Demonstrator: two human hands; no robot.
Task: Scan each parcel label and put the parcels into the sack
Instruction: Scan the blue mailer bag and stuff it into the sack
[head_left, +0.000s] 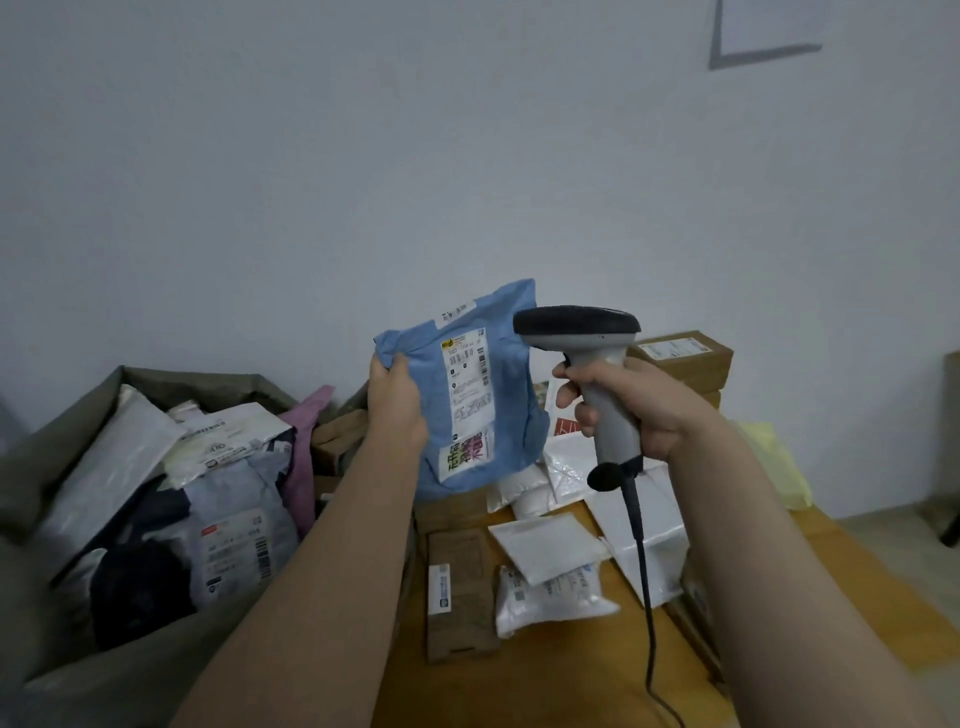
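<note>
My left hand grips the left edge of a blue plastic parcel and holds it upright above the table, its white label facing me. My right hand grips the grey handle of a barcode scanner, whose dark head sits just right of the label. The scanner's black cable hangs down across the table. At the left stands an open grey-green sack holding several parcels.
Several white bags, a flat brown carton and brown boxes lie on the yellow-brown table. A yellow bag lies at the right. A pink parcel leans at the sack's rim. A wall rises behind.
</note>
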